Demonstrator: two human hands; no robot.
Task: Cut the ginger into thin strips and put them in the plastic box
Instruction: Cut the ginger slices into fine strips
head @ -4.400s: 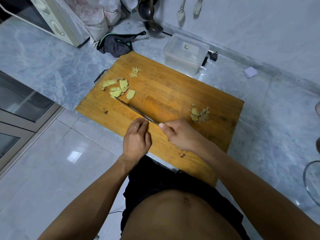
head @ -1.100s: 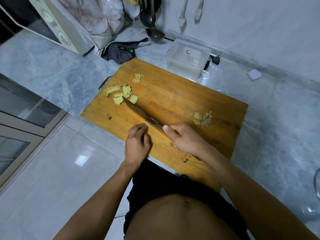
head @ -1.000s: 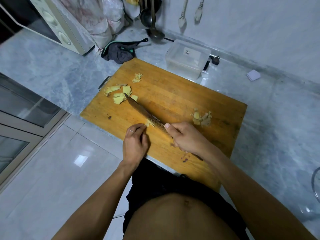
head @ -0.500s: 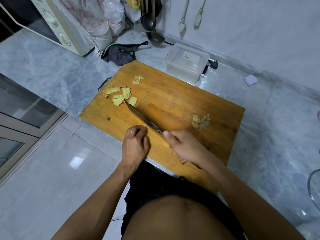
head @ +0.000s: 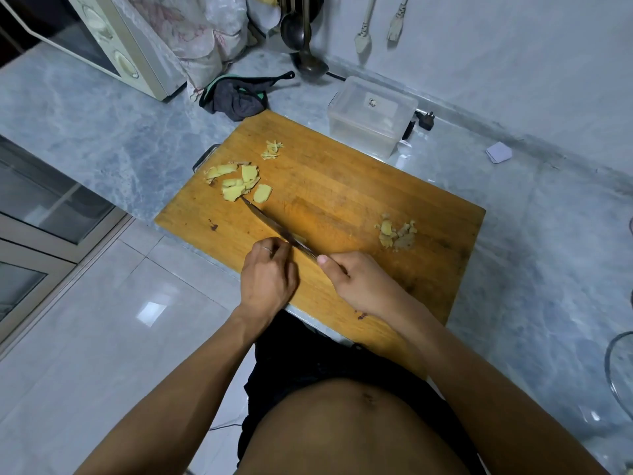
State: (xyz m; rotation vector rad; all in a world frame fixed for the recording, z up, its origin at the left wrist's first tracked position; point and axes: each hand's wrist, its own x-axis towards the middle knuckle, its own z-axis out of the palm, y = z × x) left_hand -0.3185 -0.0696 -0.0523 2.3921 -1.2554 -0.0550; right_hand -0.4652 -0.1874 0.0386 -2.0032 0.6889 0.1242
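Observation:
On the wooden cutting board (head: 342, 186) my right hand (head: 359, 282) grips the handle of a knife (head: 274, 226), whose blade lies edge-down on the board pointing to the far left. My left hand (head: 267, 279) has its fingertips curled down on a small ginger piece (head: 300, 238) right beside the blade; most of that piece is hidden. Flat ginger slices (head: 239, 181) lie near the blade tip. A small heap of thin ginger strips (head: 272, 149) lies further back. Ginger peel scraps (head: 397, 231) sit at the right. The clear plastic box (head: 371, 114) stands beyond the board's far edge.
A dark cloth (head: 236, 97) lies left of the box, with a microwave (head: 113, 39) and plastic bags behind it. Ladles (head: 301, 36) hang on the wall. A plug (head: 424, 120) lies right of the box, a glass bowl rim (head: 616, 371) at the far right.
The knife has risen and come back down beside my left fingertips, its blade now lying lower and flatter on the board. The ginger heaps have not moved.

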